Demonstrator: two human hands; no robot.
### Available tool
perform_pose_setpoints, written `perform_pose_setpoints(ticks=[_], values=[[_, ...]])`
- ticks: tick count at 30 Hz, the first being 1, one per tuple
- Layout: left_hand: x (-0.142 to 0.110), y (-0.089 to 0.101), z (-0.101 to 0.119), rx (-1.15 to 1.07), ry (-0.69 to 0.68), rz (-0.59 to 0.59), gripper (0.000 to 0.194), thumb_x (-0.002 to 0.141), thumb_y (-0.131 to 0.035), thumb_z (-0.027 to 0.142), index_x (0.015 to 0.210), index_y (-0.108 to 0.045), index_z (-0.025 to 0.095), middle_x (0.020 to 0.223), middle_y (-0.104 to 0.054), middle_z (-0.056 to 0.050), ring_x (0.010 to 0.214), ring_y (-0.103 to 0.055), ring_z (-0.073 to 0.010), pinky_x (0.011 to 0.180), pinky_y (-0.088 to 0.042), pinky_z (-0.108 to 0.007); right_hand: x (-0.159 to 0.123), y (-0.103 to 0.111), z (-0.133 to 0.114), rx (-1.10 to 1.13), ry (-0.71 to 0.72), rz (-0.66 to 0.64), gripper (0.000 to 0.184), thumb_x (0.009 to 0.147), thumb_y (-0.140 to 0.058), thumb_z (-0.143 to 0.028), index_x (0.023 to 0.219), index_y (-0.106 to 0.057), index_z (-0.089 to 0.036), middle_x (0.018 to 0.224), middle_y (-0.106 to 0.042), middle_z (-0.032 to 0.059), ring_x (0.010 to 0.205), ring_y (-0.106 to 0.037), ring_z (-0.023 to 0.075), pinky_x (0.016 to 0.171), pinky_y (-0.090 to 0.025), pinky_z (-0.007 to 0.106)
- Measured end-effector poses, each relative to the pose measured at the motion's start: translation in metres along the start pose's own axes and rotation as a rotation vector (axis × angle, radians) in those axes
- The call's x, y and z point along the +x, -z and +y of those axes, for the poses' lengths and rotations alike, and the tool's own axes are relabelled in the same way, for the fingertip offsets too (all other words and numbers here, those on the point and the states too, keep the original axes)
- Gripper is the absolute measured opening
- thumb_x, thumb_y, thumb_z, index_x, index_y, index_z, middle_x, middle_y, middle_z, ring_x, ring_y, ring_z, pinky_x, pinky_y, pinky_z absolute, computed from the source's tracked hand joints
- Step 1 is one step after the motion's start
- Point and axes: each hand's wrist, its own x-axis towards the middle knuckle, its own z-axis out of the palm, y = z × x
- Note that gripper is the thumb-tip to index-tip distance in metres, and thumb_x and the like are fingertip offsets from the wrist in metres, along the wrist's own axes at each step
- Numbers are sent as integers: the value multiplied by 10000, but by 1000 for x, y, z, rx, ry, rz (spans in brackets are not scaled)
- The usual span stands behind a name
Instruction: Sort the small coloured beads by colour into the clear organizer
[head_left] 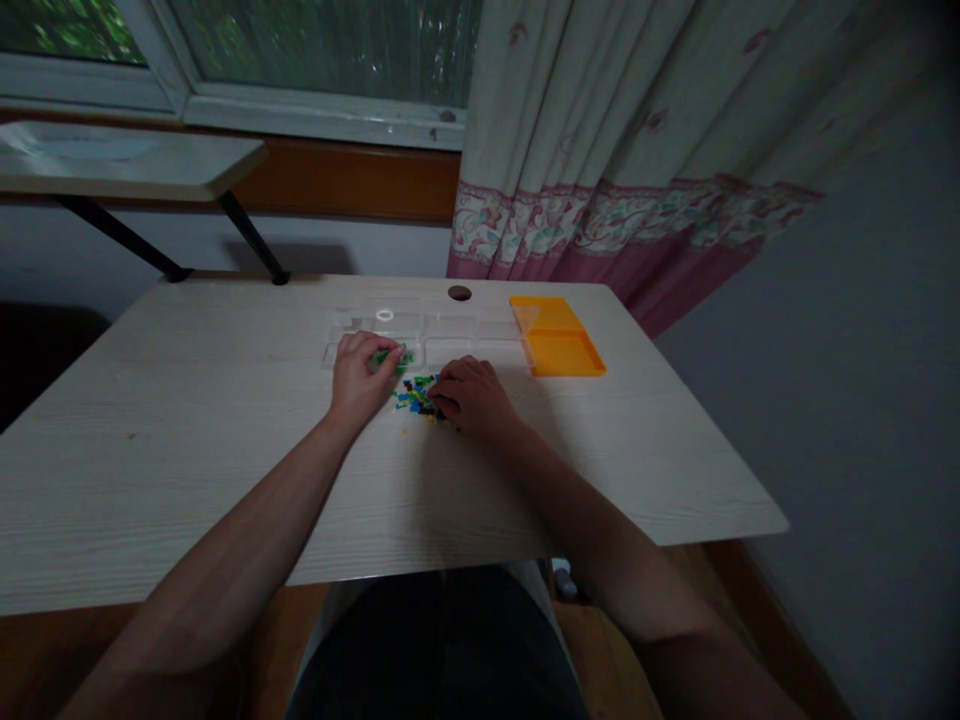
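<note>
My left hand (360, 378) is over the near left compartment of a clear plastic divided box (450, 350). Its thumb and fingertips come together in a pinch, with small green pieces (406, 356) lying right by them in the compartment. Whether one of these is between the fingertips I cannot tell. My right hand (478, 398) reaches into the right side of a pile of tiny coloured pieces (415, 397) on the table, mostly blue and green with some yellow and dark ones. Its fingers are curled together, and what they grip is hidden.
An orange two-part tray (566, 352) lies to the right of the clear box, touching or overlapped by its end. Behind is a round cable hole (460, 293) in the table (225, 450). A raised shelf (127, 165) stands at the left back, and a curtain (585, 150) hangs behind.
</note>
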Motion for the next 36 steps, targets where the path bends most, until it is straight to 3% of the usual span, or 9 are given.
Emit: perform_pose_setpoints(ticks=[10, 19, 24, 36], values=[[0, 0, 0, -7, -4, 13, 143, 880, -619, 340, 821, -685, 227, 857, -666, -24, 900, -574, -224, 884, -439, -400, 4, 1, -5, -39, 20, -55, 135, 916, -627, -266, 943, -758, -250, 1026, -662, 59, 1033, -485, 227, 888, -317, 375], [0, 1, 1, 4, 0, 12, 156, 883, -611, 357, 822, -681, 231, 859, -672, -14, 908, -583, -221, 892, -448, -402, 2, -6, 3, 9, -32, -12, 133, 909, -633, -277, 932, -764, -259, 1021, -665, 55, 1024, -498, 222, 881, -323, 360], [0, -1, -1, 4, 0, 6, 149, 886, -616, 352, 822, -675, 232, 858, -667, -15, 908, -578, -226, 894, -440, -402, 3, -4, 1, -32, -32, -18, 151, 909, -637, -312, 988, -757, -262, 1049, -667, 57, 1040, -495, 236, 877, -316, 373], [0, 0, -4, 17, -3, -7, 142, 885, -614, 345, 830, -681, 232, 874, -668, -18, 916, -577, -223, 930, -426, -415, 4, 0, -6, -39, -16, -21, 155, 927, -608, -262, 896, -758, -238, 1015, -671, 57, 1014, -492, 222, 876, -310, 368]])
